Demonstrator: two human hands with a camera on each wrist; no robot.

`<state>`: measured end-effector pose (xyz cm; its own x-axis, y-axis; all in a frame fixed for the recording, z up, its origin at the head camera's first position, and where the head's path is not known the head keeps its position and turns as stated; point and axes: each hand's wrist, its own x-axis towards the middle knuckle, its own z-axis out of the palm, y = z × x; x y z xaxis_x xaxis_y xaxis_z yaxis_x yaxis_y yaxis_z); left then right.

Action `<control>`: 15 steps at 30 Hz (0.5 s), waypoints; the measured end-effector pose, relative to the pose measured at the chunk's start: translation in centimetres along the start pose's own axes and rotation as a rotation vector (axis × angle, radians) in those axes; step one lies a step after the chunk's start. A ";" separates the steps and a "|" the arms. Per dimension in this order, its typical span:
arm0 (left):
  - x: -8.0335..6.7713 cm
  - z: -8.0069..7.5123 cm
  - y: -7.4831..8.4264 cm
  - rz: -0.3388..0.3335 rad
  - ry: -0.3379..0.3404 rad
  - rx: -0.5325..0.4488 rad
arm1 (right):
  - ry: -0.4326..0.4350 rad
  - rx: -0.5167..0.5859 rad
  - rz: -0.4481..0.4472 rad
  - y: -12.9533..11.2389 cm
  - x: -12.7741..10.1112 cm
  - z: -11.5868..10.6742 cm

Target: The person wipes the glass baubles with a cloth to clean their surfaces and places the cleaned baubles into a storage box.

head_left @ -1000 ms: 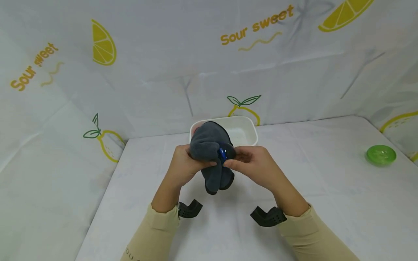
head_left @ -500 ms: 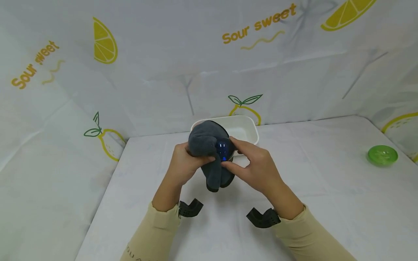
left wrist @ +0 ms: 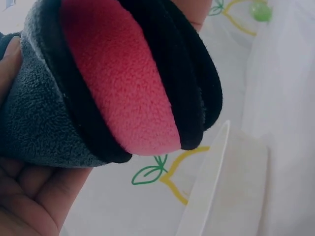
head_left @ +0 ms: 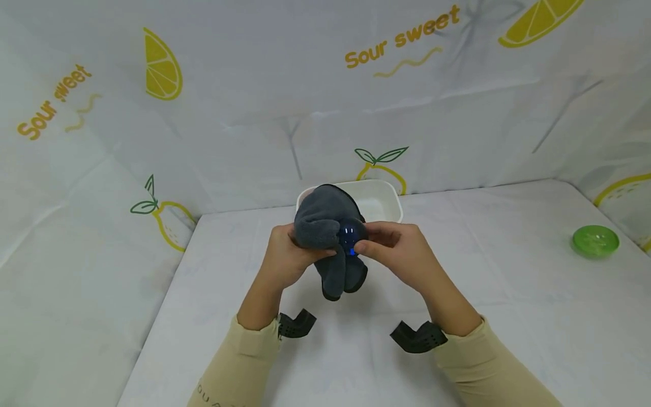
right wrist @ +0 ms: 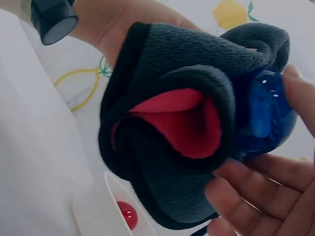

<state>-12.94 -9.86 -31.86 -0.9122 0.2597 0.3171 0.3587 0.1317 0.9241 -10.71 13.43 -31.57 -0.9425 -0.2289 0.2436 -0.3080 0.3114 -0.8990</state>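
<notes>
A grey plush cloth with black edging and a pink reverse is bunched above the table, gripped by my left hand, thumb on its front. Against its right side sits a glossy, see-through blue round object; the cloth partly covers it, so I cannot tell whether it is a ball or a small bowl. My right hand pinches this object at its right side, thumb in front. In the right wrist view the blue object lies between thumb and fingers, beside the folded cloth.
Behind the cloth, a white rectangular tub stands against the hanging sheet. The right wrist view shows a shiny red round thing inside it. Far right on the white table is a green translucent dish.
The blue object, mostly covered by cloth a second ago, now shows more of its face. My right hand's fingers spread around it, then moved back to its right side. The left hand keeps its grip.
</notes>
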 end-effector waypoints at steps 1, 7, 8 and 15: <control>0.0 0.0 0.0 0.004 -0.002 0.003 | -0.015 -0.004 0.005 0.0 0.0 -0.1; 0.0 0.0 -0.1 0.013 0.010 0.031 | -0.009 -0.054 -0.058 0.0 -0.1 -0.1; 0.0 0.0 -0.1 0.014 0.019 0.037 | 0.011 -0.084 -0.082 -0.1 -0.1 0.0; 0.2 0.2 -0.1 -0.038 0.063 0.062 | 0.200 -0.415 -0.421 0.4 -0.2 1.1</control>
<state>-13.10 -9.68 -31.90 -0.9351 0.1931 0.2970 0.3339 0.2001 0.9211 -10.48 12.54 -32.39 -0.7231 -0.2451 0.6458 -0.6451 0.5736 -0.5047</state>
